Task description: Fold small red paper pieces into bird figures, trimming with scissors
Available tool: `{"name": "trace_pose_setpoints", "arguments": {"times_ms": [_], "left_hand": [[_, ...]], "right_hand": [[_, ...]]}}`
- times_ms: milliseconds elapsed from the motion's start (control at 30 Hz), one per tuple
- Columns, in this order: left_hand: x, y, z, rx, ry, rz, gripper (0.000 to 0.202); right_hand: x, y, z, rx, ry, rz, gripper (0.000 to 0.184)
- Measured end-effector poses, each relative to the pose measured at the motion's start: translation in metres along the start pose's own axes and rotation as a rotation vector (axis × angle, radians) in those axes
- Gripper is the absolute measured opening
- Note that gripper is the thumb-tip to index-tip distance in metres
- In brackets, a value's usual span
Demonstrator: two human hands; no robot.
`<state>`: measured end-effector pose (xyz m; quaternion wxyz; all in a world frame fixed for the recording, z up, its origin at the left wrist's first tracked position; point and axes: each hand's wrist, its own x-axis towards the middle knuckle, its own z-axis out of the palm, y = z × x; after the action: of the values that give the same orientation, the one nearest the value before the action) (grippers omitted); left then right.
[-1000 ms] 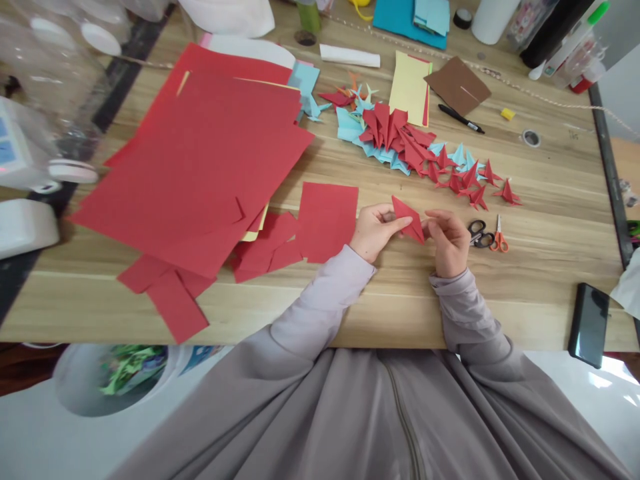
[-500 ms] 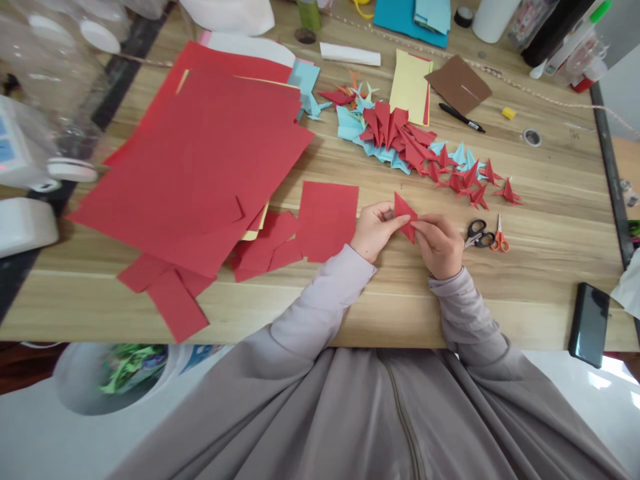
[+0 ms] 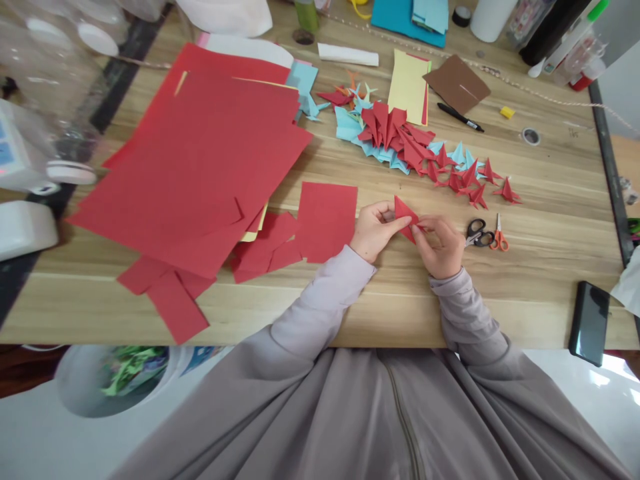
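A small folded red paper piece (image 3: 404,213) is held just above the wooden table (image 3: 540,200), between both hands. My left hand (image 3: 373,231) pinches its left side with fingers closed. Pressed against its lower right corner is my right hand (image 3: 440,245), also closed on it, covering part of the paper. A red paper square (image 3: 326,221) lies flat just left of my left hand. Beyond the hands spreads a pile of folded red and blue paper figures (image 3: 410,143).
Large red sheets (image 3: 200,153) and red scraps (image 3: 173,300) cover the left of the table. Two scissors (image 3: 485,235) lie right of my right hand. A black phone (image 3: 590,323) sits at the front right edge. Yellow paper (image 3: 409,85), brown paper (image 3: 456,83) and a pen (image 3: 460,117) lie farther back.
My right hand has moved left onto the red piece, folding its right side in. The piece looks smaller now. My left hand has stayed put.
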<state>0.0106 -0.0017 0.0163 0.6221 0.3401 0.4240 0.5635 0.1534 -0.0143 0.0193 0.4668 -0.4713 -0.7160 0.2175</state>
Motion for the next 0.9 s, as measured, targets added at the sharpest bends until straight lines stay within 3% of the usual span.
{"name": "trace_pose_setpoints", "arguments": {"times_ms": [167,267,633,900], "left_hand": [[-0.0011,0.0009,0.0003,0.012,0.021,0.036,0.024],[-0.0013,0.0001,0.0007,-0.016,0.014,0.016,0.024],[-0.0023,-0.0028,-0.0003,-0.066,-0.089,-0.017,0.027],[-0.0028,-0.0065,0.0020,-0.011,-0.026,0.012,0.029]], "right_hand": [[0.0029,0.0016,0.0054,0.353,0.089,0.315,0.017],[0.0044,0.0020,0.0072,0.468,0.129,0.402,0.020],[0.0045,0.0094,0.0077,0.634,0.120,0.530,0.027],[0.0063,0.0041,0.0064,0.617,0.118,0.516,0.026]]}}
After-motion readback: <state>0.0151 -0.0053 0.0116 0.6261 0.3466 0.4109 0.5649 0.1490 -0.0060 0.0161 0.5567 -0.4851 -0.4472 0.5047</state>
